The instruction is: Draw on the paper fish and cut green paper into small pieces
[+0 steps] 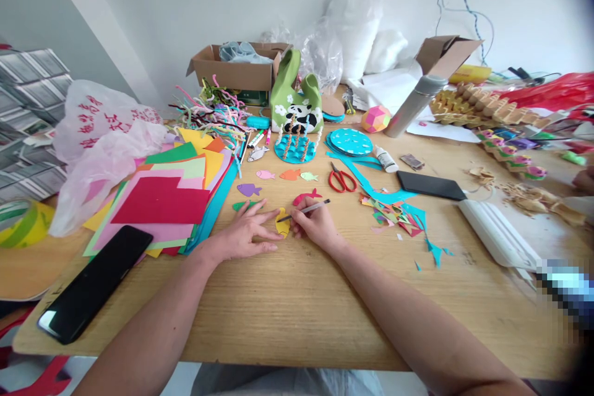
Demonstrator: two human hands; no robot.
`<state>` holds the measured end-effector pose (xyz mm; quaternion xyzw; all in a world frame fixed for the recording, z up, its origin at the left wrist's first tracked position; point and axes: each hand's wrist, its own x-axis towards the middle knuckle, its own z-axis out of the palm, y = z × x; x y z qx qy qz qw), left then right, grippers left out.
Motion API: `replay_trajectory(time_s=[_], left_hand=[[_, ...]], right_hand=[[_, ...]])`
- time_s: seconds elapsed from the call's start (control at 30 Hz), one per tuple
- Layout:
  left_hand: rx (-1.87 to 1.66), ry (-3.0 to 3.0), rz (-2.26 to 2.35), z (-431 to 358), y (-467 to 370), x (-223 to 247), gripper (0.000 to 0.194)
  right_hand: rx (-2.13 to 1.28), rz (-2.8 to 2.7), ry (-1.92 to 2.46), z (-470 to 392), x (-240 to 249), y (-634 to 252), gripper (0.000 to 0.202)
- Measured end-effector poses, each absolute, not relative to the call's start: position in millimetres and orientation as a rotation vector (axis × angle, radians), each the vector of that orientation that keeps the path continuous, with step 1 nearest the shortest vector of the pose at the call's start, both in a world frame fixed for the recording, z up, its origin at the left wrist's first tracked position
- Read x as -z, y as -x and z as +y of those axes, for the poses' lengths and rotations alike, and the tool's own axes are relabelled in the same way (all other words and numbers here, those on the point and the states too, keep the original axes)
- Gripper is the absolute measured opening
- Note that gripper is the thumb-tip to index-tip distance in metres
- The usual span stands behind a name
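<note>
A yellow paper fish (283,223) lies on the table between my two hands. My left hand (248,232) is flat with its fingers spread, the fingertips at the fish's left side. In my right hand (318,219) is a slim grey pen (315,205), its tip end over the yellow fish. A green paper fish (244,205) is partly covered by my left hand, and a red paper fish (306,196) sits just beyond my right. Further back are a purple fish (249,189), a pink fish (265,174), an orange fish (290,174) and a pale green fish (309,176).
Red-handled scissors (342,179) and paper scraps (394,213) lie to the right, near a black phone (431,185). Coloured sheets (160,201) are stacked at left beside another dark phone (95,284). Behind stand a green panda bag (297,99) and a grey bottle (415,106).
</note>
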<state>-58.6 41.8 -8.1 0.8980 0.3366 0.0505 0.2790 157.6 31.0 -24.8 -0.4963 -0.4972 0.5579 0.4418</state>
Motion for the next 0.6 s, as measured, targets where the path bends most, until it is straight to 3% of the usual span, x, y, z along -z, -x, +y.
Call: replay_trajectory(time_s=[0.6], left_hand=[[-0.121, -2.431, 0.912, 41.5, 57.9, 8.3, 0.03]], right_hand=[[-1.395, -1.237, 1.231, 30.8, 25.7, -157.9, 0.022]])
